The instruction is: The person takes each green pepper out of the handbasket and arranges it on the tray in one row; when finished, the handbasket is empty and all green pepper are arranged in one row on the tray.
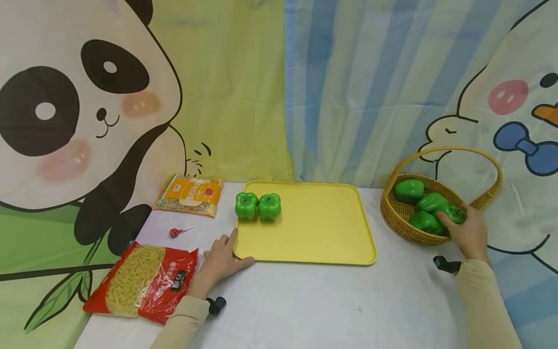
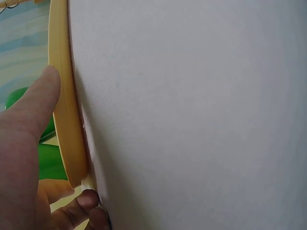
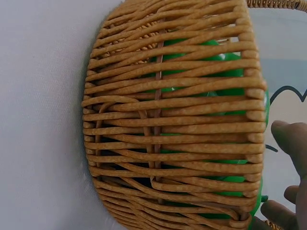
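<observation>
At the front left corner of a yellow tray (image 1: 322,228), my left hand (image 1: 221,260) touches the rim, thumb along the front edge and fingers by the left side. In the left wrist view the straight thumb (image 2: 45,93) lies against the rim. Two green bell peppers (image 1: 246,206) (image 1: 269,207) sit side by side at the tray's back left. My right hand (image 1: 471,232) reaches over the wicker basket (image 1: 405,228), its thumb and fingers spread about a green bell pepper (image 1: 456,214) at the right. Several more peppers (image 1: 425,222) lie in the basket.
Left of the tray are an orange food packet (image 1: 192,195), a red lollipop (image 1: 174,232) and a red bag of pasta (image 1: 144,283) close to my left forearm. The basket's tall handle (image 1: 449,149) arches over it. A patterned curtain (image 1: 244,97) hangs behind the white table (image 1: 322,305).
</observation>
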### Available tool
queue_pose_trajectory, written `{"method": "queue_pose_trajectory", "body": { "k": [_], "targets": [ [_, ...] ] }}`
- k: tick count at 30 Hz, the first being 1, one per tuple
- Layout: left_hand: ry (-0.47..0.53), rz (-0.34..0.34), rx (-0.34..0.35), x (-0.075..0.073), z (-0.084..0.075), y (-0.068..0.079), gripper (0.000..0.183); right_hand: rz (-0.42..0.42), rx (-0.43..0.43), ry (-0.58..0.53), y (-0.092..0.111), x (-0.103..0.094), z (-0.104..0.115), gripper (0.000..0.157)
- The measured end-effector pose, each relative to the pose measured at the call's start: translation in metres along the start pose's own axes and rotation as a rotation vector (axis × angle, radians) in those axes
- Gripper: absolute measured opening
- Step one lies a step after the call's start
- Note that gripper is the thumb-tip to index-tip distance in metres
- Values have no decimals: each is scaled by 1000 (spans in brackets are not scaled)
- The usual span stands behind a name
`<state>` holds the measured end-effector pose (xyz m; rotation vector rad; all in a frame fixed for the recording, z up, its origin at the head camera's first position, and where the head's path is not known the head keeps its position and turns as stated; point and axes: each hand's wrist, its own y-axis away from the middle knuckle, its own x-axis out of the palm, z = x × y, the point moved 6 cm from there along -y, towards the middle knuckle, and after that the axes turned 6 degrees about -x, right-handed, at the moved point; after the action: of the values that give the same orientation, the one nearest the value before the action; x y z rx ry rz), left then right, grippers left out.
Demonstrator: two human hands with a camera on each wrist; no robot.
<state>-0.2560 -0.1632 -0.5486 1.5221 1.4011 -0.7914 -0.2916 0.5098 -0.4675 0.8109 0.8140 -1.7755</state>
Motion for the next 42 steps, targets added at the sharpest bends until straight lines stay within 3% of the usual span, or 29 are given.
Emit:
{"method": "queue_pose_trajectory", "body": {
  "k": [27,42],
  "targets": [
    [1,8,-15,2,1,-1,117,-30,-87,83,-9,0,-16,74],
    [14,-5,-2,0,0,1,114,-74,-16,79,-6,-1,-15,71]
  ]
}}
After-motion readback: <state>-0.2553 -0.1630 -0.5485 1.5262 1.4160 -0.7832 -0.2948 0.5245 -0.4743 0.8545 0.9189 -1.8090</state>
